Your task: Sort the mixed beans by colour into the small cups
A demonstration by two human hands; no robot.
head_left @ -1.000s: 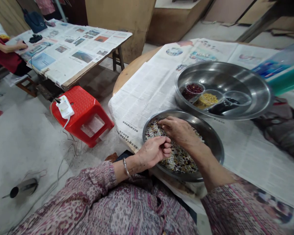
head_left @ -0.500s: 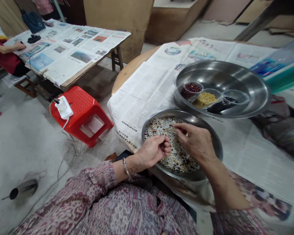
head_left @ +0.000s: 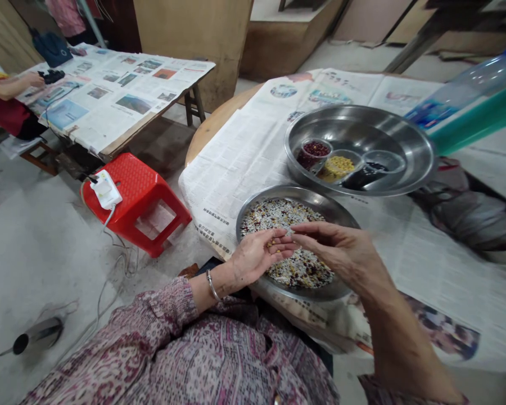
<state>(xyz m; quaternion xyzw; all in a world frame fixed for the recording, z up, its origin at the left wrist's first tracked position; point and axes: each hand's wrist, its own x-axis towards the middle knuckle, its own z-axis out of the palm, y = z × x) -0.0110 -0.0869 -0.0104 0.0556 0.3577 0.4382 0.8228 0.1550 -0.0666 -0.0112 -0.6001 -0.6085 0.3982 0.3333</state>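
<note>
A steel basin (head_left: 253,203) of mixed beans and grains sits at the near edge of a newspaper-covered round table (head_left: 244,152). My left hand (head_left: 257,256) is held palm up over the basin's near rim, cupped, with a few yellow kernels (head_left: 273,243) in it. My right hand (head_left: 337,247) reaches across the basin, its pinched fingertips touching the left palm; what they pinch is too small to make out. Behind stands a larger steel basin (head_left: 409,140) holding three small cups: red beans (head_left: 316,149), yellow kernels (head_left: 338,165) and black beans (head_left: 373,167).
A red plastic stool (head_left: 139,197) with a white power strip (head_left: 104,188) stands on the floor at left. Behind it, a low newspaper-covered table (head_left: 109,95) has another person's arm (head_left: 12,87) on it. A plastic bottle (head_left: 468,107) juts in at right. A metal ladle (head_left: 34,334) lies on the floor.
My left hand has turned from a closed fist to a cupped open palm showing yellow kernels. My right hand left the beans and moved over to the left palm.
</note>
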